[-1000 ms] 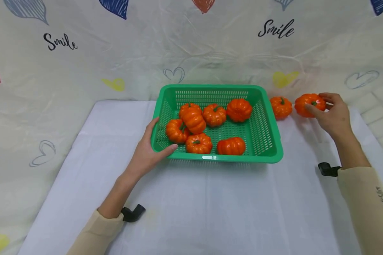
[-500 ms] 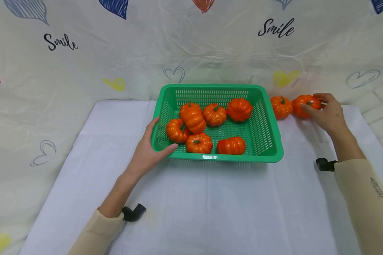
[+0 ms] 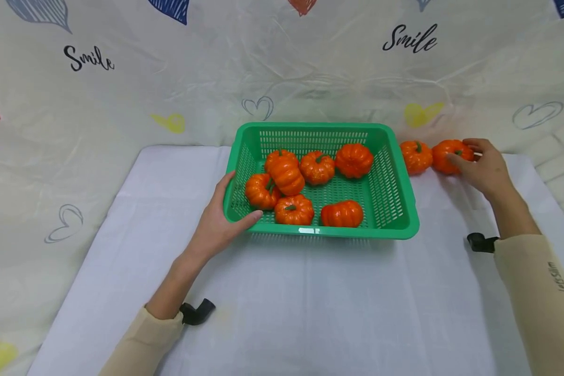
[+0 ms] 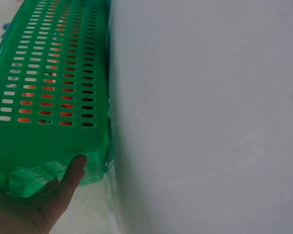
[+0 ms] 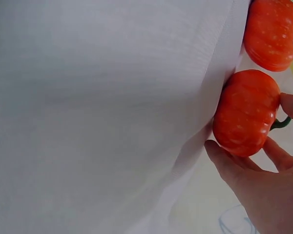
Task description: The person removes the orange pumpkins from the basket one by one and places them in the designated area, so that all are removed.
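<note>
Pumpkin, glossy, orange and ribbed; green-stemmed

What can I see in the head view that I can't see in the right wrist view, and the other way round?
Only the head view shows the green basket with seven orange pumpkins inside, the left hand gripping its near left corner, both sleeves and the two "Smile" prints.

Only the right wrist view shows a fingertip low beside the held pumpkin, close to the white cloth.

Both show the right hand holding that pumpkin, the other loose pumpkin beside it, and the cloth.
</note>
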A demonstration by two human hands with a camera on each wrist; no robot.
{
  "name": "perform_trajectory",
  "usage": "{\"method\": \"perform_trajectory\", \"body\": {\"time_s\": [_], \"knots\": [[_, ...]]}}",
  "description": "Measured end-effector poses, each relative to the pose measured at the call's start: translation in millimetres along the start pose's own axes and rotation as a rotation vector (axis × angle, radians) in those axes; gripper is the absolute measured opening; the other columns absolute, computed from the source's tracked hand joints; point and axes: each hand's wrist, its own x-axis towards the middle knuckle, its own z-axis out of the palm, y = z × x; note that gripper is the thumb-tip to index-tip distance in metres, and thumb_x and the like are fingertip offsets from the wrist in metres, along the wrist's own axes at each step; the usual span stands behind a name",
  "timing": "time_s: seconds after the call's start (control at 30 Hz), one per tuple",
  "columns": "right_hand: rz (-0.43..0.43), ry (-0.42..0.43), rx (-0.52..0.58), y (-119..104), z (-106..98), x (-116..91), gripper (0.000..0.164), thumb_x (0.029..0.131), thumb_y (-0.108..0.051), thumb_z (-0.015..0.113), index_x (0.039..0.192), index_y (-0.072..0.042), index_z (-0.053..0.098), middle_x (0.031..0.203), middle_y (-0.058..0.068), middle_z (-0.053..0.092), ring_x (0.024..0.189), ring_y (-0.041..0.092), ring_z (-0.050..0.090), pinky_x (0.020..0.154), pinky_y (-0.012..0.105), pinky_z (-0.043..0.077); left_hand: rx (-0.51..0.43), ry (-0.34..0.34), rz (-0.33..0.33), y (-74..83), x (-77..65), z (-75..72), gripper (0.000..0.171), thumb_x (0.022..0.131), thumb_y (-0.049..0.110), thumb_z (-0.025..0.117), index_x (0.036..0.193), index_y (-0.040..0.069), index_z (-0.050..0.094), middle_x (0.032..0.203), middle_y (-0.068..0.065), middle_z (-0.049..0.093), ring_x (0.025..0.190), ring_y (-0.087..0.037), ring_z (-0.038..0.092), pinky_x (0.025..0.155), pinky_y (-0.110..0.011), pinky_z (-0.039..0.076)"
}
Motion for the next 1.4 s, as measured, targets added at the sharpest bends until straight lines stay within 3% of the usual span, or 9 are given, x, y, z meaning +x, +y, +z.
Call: {"method": "perform_trajectory", "body": {"time_s": [0.4, 0.73, 1.07, 1.17, 1.4], "knots": [[-0.009, -0.002, -0.011, -0.6, 0.2, -4.4, 0.085, 0.105, -0.057, 0.044, 0.168, -0.010, 0.011, 0.174, 0.025, 0.008, 0.155, 0.053, 0.020, 0.122, 0.067, 0.029, -0.004, -0.003, -0.002, 2.2, 0.2, 0.3, 0.102, 0.087, 0.056, 0.077, 0.166, 0.039, 0.015, 0.174, 0.005, 0.022, 0.159, -0.026, 0.027, 0.124, -0.066, 0.030], [0.003, -0.005, -0.006, -3.5, -1.3, -9.6, 0.090, 0.102, -0.063, 0.044, 0.168, -0.013, 0.008, 0.174, 0.024, 0.006, 0.156, 0.053, 0.016, 0.122, 0.068, 0.028, -0.016, -0.010, -0.006, 5.2, 0.1, -0.2, 0.101, 0.087, 0.055, 0.077, 0.166, 0.037, 0.015, 0.174, 0.005, 0.023, 0.158, -0.026, 0.029, 0.122, -0.065, 0.034], [0.005, 0.060, 0.004, -14.6, -12.4, -20.8, 0.086, 0.103, -0.061, 0.043, 0.168, -0.015, 0.011, 0.175, 0.019, 0.009, 0.159, 0.046, 0.017, 0.122, 0.066, 0.031, -0.007, -0.001, -0.004, 4.4, -0.4, -1.2, 0.101, 0.088, 0.055, 0.077, 0.165, 0.038, 0.015, 0.173, 0.005, 0.023, 0.158, -0.026, 0.029, 0.123, -0.066, 0.031], [-0.005, 0.090, -0.001, -17.1, -15.0, -23.5, 0.084, 0.103, -0.060, 0.045, 0.168, -0.015, 0.016, 0.175, 0.018, 0.014, 0.159, 0.044, 0.022, 0.123, 0.063, 0.034, -0.007, -0.002, -0.008, 4.3, -0.8, -1.4, 0.101, 0.088, 0.055, 0.077, 0.165, 0.039, 0.014, 0.174, 0.005, 0.023, 0.158, -0.026, 0.028, 0.123, -0.066, 0.031], [-0.033, 0.208, -0.002, -24.2, -13.6, -31.5, 0.066, 0.104, -0.054, 0.048, 0.162, -0.026, 0.036, 0.168, 0.007, 0.033, 0.146, 0.027, 0.039, 0.116, 0.032, 0.045, -0.006, -0.003, -0.007, 4.5, -0.8, -1.4, 0.101, 0.088, 0.055, 0.077, 0.165, 0.039, 0.014, 0.174, 0.004, 0.023, 0.158, -0.027, 0.028, 0.123, -0.066, 0.031]]}}
